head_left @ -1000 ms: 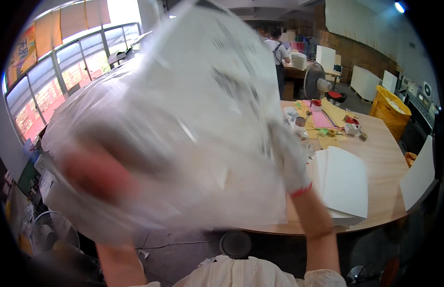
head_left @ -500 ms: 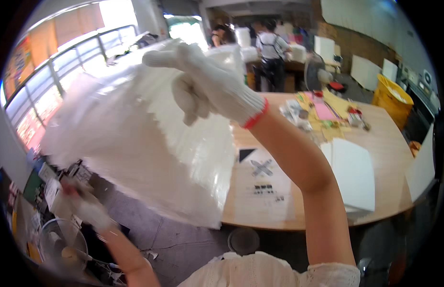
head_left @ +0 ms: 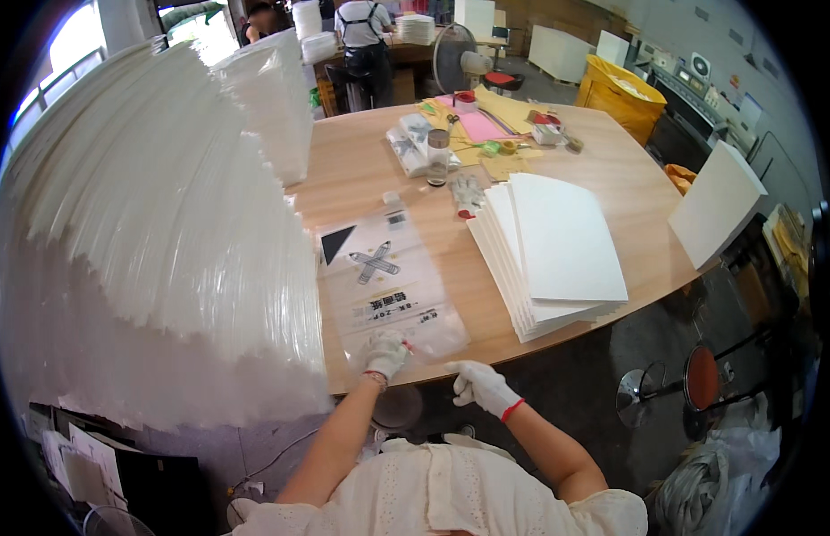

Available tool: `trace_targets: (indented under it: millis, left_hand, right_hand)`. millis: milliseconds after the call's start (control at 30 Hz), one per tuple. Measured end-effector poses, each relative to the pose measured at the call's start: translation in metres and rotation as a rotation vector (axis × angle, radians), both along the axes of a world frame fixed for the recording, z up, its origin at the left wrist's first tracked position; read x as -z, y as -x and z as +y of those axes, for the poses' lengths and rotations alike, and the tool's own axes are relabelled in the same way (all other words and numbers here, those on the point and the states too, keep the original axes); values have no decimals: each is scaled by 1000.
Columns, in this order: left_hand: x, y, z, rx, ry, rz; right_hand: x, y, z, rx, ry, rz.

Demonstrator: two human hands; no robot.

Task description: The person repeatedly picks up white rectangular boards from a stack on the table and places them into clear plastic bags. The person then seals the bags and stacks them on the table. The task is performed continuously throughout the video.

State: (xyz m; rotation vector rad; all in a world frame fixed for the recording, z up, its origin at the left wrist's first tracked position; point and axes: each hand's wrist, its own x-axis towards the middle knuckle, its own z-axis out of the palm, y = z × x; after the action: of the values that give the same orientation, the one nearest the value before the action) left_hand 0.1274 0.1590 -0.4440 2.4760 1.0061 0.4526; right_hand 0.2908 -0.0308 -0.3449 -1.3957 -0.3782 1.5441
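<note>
A clear printed plastic bag [head_left: 393, 299], with crossed pencils and a dark corner triangle on it, lies flat at the table's near edge. My left hand [head_left: 388, 354], in a white knit glove, is at the bag's near end with its fingers closed on the film; a small red bit shows by the fingertips. My right hand [head_left: 483, 389], gloved with a red cuff, hovers just off the table edge, right of the bag. Its index finger points left, the other fingers curl loosely, and I see nothing in it. Right of the bag lies a fanned stack of white paper [head_left: 567, 237].
A tall heap of clear-wrapped white packs [head_left: 165, 241] crowds the left side. Farther back on the table [head_left: 343, 179] are a glass jar [head_left: 438, 157], a spare glove [head_left: 469, 195] and yellow and pink sheets. A white block [head_left: 717, 205] stands at the right edge; a stool [head_left: 701, 379] is beyond.
Both hands have come down from the raised wrapped packs at the left to the table's near edge. My view has turned right and down; the left hand now touches the bag.
</note>
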Motion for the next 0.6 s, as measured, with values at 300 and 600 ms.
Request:
trace_targets:
  millis: [300, 600]
  left_hand:
    - [-42, -14, 19, -143, 212, -147]
    - [-103, -33, 58, -260, 784, -723]
  right_hand:
    - [45, 20, 117, -12, -47, -461]
    - [-38, 35, 140, 72, -1029, -1453]
